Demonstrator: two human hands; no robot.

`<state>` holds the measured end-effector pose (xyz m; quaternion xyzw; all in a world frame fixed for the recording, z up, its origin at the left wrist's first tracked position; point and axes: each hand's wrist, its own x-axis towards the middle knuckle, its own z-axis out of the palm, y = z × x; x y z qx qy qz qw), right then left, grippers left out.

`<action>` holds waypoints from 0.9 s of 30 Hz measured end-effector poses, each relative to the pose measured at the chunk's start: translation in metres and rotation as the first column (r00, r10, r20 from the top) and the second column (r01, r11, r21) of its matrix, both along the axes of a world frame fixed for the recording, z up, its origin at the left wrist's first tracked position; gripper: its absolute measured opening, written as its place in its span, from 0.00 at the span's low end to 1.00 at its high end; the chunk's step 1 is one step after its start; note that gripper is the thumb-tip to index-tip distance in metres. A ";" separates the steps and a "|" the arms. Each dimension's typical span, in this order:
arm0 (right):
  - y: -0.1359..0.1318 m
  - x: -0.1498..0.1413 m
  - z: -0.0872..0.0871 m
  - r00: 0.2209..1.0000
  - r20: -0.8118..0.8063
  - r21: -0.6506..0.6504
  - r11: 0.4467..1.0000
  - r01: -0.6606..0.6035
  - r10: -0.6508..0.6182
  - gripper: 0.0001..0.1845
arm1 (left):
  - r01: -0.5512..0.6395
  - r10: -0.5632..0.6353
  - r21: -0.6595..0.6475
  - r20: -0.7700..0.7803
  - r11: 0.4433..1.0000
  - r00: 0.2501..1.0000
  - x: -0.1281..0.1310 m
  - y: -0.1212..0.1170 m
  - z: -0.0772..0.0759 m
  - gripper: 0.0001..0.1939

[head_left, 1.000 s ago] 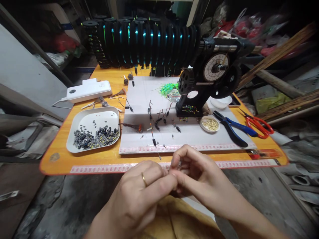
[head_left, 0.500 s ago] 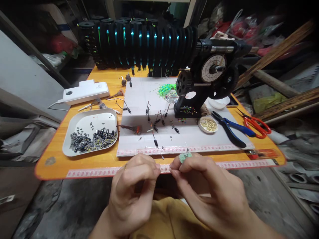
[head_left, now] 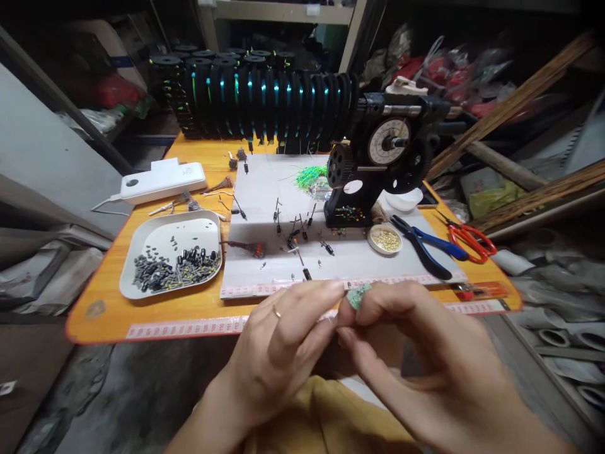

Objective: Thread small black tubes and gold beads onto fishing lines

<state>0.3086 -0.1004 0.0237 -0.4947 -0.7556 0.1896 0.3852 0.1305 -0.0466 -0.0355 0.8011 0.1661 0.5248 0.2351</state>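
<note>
My left hand (head_left: pixel 288 340), with a ring on one finger, is closed, its fingertips pressed together just in front of the table edge. Close against it, my right hand (head_left: pixel 416 347) pinches thumb and index finger; a green wrap (head_left: pixel 358 296) covers part of that index finger. Whatever lies between the fingertips is too fine to make out. Beyond the hands, small black cylindrical pieces on thin stems, such as this black piece (head_left: pixel 307 274), lie on a white board (head_left: pixel 255 274). A measuring tape strip (head_left: pixel 189 326) runs along the table's front edge, partly covered by my hands.
A white tray (head_left: pixel 123 277) of small dark and yellow-tipped pieces stands left. At the back is a black geared machine (head_left: pixel 392 145) beside a row of black spools (head_left: pixel 265 107). A dish of gold beads (head_left: pixel 385 239), blue-black pliers (head_left: pixel 425 249) and red-handled scissors (head_left: pixel 472 246) lie right.
My left hand has moved right and its fingers have straightened somewhat, closing the gap to my right fingertips. My right hand has shifted slightly right, still pinching. The camera view has shifted slightly.
</note>
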 end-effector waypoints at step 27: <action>0.024 -0.003 -0.010 0.963 0.179 0.419 0.870 -0.260 0.201 0.12 | -0.058 0.127 -0.470 0.117 0.881 0.985 -0.024 -0.007 0.026 0.08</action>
